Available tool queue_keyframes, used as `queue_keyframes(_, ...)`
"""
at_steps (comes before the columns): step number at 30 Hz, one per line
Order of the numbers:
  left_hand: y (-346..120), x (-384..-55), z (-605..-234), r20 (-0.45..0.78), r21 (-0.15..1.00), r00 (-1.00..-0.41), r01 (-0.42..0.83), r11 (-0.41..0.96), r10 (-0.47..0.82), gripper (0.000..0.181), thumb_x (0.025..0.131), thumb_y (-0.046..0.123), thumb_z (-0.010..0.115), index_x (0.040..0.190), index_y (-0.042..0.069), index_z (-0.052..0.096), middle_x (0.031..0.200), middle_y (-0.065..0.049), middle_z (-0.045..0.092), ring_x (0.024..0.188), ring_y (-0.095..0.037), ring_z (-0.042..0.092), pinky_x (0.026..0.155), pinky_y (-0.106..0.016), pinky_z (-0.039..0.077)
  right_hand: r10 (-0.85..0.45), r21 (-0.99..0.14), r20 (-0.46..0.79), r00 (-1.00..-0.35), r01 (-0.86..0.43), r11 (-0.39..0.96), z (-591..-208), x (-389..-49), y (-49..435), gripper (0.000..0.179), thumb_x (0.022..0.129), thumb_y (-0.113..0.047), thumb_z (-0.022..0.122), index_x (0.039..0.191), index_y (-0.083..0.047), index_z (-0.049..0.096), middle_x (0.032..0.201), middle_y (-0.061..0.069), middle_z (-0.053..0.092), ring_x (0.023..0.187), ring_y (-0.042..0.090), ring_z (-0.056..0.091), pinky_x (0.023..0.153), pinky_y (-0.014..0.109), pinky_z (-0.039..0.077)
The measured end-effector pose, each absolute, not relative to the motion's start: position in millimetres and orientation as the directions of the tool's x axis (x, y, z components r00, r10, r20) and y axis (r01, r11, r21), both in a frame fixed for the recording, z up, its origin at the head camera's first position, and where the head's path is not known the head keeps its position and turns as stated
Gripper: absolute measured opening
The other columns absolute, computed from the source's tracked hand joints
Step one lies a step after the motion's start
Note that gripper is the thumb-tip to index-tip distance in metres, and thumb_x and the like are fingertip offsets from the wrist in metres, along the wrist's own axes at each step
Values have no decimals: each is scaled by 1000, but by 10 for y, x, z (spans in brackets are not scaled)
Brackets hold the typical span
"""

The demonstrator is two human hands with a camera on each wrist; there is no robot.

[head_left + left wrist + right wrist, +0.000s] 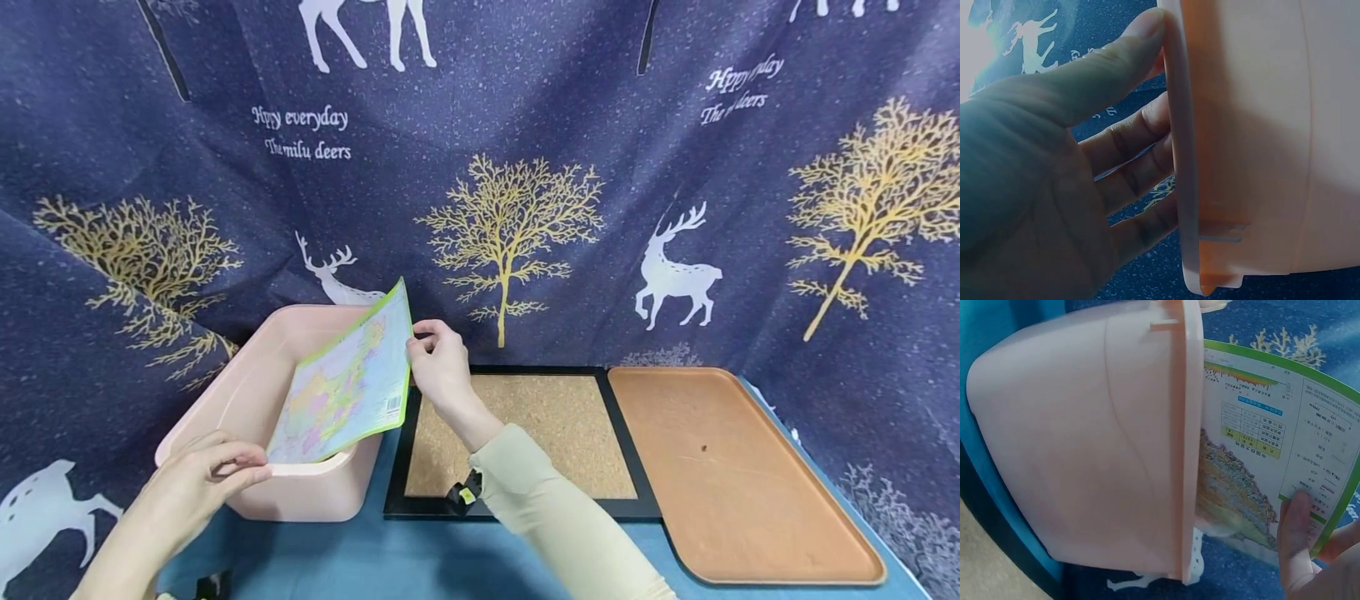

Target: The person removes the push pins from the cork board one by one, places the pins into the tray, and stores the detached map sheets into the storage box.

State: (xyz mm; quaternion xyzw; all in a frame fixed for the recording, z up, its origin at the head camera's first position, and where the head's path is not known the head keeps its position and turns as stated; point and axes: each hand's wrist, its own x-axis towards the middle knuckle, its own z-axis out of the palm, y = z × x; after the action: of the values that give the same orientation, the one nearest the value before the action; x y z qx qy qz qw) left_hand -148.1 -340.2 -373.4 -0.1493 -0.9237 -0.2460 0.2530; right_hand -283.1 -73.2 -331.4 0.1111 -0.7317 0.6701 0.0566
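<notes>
A thin flexible map sheet [337, 383] with a green border leans inside a pink plastic bin [315, 492], its upper right part standing above the rim. My right hand [444, 367] pinches the sheet's right edge between thumb and fingers. The right wrist view shows the thumb [1297, 531] flat on the map's other side [1254, 425], which carries a relief map and tables. On the left, my left hand [195, 475] holds the bin's front left rim; in the left wrist view its thumb [1141, 28] touches the rim [1182, 156], which hides the fingertips.
Right of the bin lies a black-framed cork board [555, 433], partly under my right forearm. Farther right is a brown tray [742, 483]. All stand on a blue tablecloth [420, 558], and a dark blue deer-patterned curtain [525, 108] hangs close behind.
</notes>
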Motion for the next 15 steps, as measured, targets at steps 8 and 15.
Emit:
queue_keyframes(8, -3400, -1459, -3737, 559, 341, -812, 408, 847, 166, 21, 72, 8, 84, 80, 23, 72, 80, 13, 59, 72, 2, 54, 63, -10, 40, -78, -957, 264, -961, -271, 102, -3382, -2800, -932, 18, 95, -6, 61, 113, -1, 63, 75, 4, 69, 50, 14, 63, 49, 27, 54)
queue_keyframes(15, -3382, -1458, -3730, 554, 339, -816, 401, 851, 164, 23, 71, 8, 84, 81, 24, 71, 81, 14, 59, 72, 3, 55, 63, -9, 41, -84, -978, 207, -975, -205, -23, -3464, -2803, -1053, 16, 93, -3, 61, 109, -3, 60, 76, 12, 69, 45, 18, 64, 48, 33, 56)
